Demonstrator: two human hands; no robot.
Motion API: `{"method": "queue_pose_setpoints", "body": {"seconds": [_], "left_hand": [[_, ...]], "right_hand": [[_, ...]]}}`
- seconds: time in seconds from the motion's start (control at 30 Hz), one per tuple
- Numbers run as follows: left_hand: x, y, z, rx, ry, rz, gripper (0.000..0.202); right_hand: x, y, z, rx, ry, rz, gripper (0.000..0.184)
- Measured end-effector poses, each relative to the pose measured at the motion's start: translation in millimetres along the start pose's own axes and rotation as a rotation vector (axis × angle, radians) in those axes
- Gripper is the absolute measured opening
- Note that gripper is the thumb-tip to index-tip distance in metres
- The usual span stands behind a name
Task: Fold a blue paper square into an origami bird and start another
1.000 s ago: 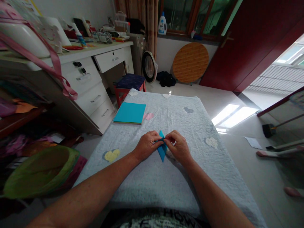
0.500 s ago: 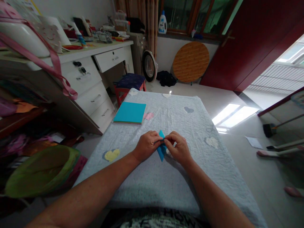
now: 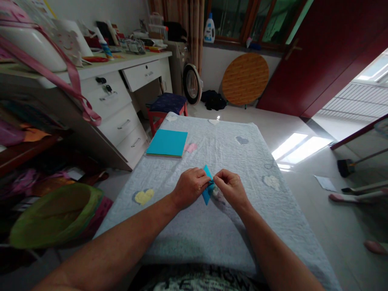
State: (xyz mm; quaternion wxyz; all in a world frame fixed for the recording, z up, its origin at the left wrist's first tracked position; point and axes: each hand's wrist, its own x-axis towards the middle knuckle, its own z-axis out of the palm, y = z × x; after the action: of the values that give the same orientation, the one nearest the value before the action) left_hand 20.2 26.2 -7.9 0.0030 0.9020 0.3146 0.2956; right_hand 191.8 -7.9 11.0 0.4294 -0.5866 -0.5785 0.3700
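Note:
A small piece of folded blue paper (image 3: 206,195) is held over the cloth-covered table, its pointed ends showing above and below my fingers. My left hand (image 3: 190,186) is closed around its left side, the thumb and fingers pinching near the middle. From the right, my right hand (image 3: 230,188) pinches the paper's right edge between thumb and forefinger. The folds at the centre are partly hidden by my fingers. Farther off to the left lies a square stack of coloured paper (image 3: 167,142) with a blue sheet on top.
A pale blue tablecloth (image 3: 224,151) with heart patches covers the table. Beyond it stand a stool with a dark cushion (image 3: 168,103) and a white desk (image 3: 121,117). On the left is a green-lined bin (image 3: 56,214); a round wooden tabletop (image 3: 245,79) leans by the wall.
My right fingertips have shifted slightly right, pulling at the paper's edge, and the thumb now lies closer to the forefinger. My left hand keeps its grip. The view has shifted slightly.

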Motion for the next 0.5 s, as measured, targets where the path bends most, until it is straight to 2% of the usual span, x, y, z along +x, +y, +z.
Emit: {"method": "queue_pose_setpoints", "body": {"seconds": [0.2, 0.5], "left_hand": [[-0.6, -0.9, 1.4, -0.074, 0.011, -0.024, 0.025], [0.5, 4.3, -2.0, 0.098, 0.043, 0.056, 0.035]], "right_hand": [[-0.1, -1.7, -1.1, 0.052, -0.05, 0.03, 0.023], [-1.5, -6.5, -0.9, -0.009, -0.051, 0.071, 0.029]]}}
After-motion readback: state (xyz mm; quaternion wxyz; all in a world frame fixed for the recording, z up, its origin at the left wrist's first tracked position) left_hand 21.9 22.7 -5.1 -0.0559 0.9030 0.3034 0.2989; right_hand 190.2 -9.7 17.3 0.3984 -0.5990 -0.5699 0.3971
